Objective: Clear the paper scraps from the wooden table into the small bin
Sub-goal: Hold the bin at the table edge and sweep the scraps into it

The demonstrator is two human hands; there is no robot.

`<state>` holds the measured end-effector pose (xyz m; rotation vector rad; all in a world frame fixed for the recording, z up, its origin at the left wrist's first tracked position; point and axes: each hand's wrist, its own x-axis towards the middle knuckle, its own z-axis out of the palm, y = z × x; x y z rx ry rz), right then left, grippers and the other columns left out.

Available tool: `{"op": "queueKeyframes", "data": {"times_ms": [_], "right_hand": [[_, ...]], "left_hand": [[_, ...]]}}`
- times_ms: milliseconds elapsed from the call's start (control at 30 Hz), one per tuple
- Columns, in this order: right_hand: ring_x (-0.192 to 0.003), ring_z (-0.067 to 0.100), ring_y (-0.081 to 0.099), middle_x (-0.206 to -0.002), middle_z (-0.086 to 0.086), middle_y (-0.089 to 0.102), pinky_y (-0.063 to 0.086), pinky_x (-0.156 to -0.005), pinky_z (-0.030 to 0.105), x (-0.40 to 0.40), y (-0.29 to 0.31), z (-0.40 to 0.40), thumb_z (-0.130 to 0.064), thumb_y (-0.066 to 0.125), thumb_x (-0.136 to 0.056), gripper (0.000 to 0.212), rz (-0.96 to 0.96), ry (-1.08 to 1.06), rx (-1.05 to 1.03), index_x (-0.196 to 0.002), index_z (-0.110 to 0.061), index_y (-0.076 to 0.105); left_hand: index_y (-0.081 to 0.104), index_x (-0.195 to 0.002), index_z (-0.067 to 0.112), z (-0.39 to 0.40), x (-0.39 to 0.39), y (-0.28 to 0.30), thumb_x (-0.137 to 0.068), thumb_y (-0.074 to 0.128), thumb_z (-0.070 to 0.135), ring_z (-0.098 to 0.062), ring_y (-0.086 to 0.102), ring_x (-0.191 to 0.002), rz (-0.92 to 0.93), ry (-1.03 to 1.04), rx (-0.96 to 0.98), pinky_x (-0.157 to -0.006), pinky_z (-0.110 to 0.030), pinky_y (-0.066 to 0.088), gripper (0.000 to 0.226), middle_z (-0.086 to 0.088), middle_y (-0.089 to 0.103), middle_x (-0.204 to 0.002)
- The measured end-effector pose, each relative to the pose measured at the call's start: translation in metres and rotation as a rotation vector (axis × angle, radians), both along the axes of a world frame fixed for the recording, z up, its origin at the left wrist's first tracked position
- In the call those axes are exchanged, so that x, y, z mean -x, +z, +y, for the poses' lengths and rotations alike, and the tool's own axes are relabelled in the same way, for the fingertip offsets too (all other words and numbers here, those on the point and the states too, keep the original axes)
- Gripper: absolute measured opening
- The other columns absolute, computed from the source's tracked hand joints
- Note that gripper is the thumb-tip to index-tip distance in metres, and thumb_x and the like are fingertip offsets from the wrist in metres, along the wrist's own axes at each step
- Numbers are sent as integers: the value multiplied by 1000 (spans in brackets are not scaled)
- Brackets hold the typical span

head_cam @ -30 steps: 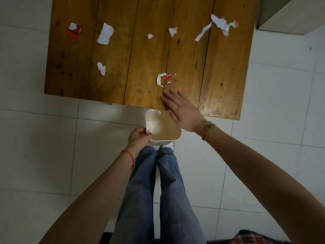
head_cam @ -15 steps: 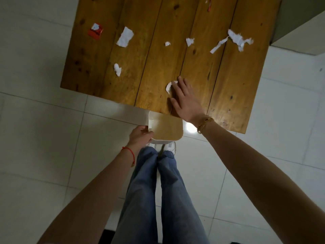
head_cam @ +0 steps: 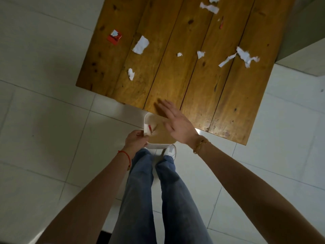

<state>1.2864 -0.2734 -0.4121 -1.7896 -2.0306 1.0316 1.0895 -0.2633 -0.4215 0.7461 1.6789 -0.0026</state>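
Note:
My left hand grips the left rim of the small white bin, held just under the near edge of the wooden table. A white and red scrap lies inside the bin at its left wall. My right hand is flat with fingers apart, over the table's edge and the bin's right side, holding nothing. Several scraps lie on the table: a red piece, a white rectangle, a small white bit, two tiny bits, a long torn strip, and more at the far edge.
Pale floor tiles surround the table. A light cabinet corner stands at the right, close to the table's far right side. My legs in blue jeans and a white shoe are below the bin.
My right hand swept the white and red scrap from the table's near edge toward me, and it dropped into the bin. The left hand kept hold of the bin.

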Motion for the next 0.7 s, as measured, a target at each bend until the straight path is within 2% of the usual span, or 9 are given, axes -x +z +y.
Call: {"op": "queueKeyframes", "data": {"times_ms": [67, 233, 367, 467, 533, 600, 700], "right_hand": [[-148, 16, 6, -161, -1, 13, 14, -118, 34, -1, 6, 23, -34, 36, -101, 56, -30, -48, -7, -152, -22, 16], [-149, 21, 8, -161, 3, 14, 14, -120, 38, 14, 12, 72, -34, 34, -101, 56, -103, -41, 20, -152, -18, 18], [-149, 22, 8, -161, 4, 14, 12, -121, 39, 44, 8, 111, -34, 35, -102, 56, -100, -51, 52, -152, -16, 18], [-148, 22, 10, -161, 5, 16, 15, -121, 40, 66, 2, 136, -32, 37, -101, 56, -109, -65, 51, -151, -15, 21], [-148, 22, 12, -161, 5, 16, 17, -120, 39, 78, -3, 149, -31, 38, -101, 56, -115, -67, 51, -151, -14, 20], [-148, 22, 12, -161, 5, 16, 19, -119, 38, 88, -8, 157, -31, 37, -101, 56, -124, -71, 64, -152, -14, 19], [-148, 23, 12, -160, 7, 19, 16, -120, 41, 103, -15, 154, -27, 37, -101, 56, -142, -20, 52, -151, -12, 21]], "left_hand": [[61, -75, 26, 6, 11, 2, -75, 63, 9, -28, 68, -95, 12, 7, -2, -91, -47, 55, 16, -1, 68, -83], [59, -71, 26, 32, 40, 3, -76, 60, 5, -33, 67, -96, 35, 39, -15, -91, -49, 55, 23, 0, 64, -77], [58, -77, 29, 58, 66, -2, -77, 64, 11, -20, 68, -84, 33, -17, -14, -89, -44, 56, 20, 0, 67, -82], [59, -77, 28, 78, 84, -7, -77, 63, 11, -19, 67, -82, 48, -53, -25, -89, -44, 56, 17, 4, 66, -79], [63, -89, 20, 91, 95, -11, -78, 66, 12, -19, 67, -82, 26, -59, -19, -90, -44, 56, 14, 1, 68, -86], [64, -106, 13, 101, 105, -15, -79, 68, 13, -17, 67, -81, 21, -65, -11, -89, -42, 56, 28, -5, 70, -101], [62, -114, 11, 111, 116, -16, -79, 67, 16, -18, 67, -90, 24, -103, -24, -89, -40, 56, 35, -6, 68, -110]]}}
